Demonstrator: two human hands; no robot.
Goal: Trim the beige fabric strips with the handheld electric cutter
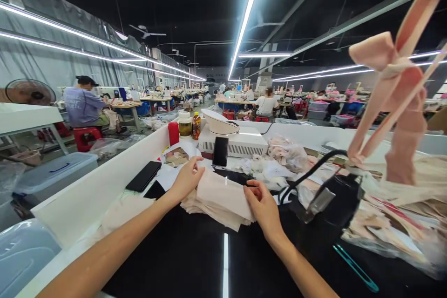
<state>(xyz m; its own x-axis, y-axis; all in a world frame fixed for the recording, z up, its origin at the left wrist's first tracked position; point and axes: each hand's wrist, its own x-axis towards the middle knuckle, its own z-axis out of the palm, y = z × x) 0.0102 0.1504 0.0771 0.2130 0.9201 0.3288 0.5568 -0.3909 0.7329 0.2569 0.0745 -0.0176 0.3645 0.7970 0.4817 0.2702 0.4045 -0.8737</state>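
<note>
A stack of pale pink fabric pieces lies on the black tabletop in front of me, its lower layers fanned out unevenly. My left hand is at the stack's upper left corner, fingers stretched out and apart, the thumb close to the cloth. At the right edge, my right hand has curled fingers and a thumb pressed on the top fabric piece. Just behind the stack, a dark phone leans upright against a white box-shaped machine.
A black clothes iron with a cord stands at right, near pink scraps and teal tweezers. A pink ribbon hangs above. At left are a black phone and a white partition. People sit at sewing tables beyond.
</note>
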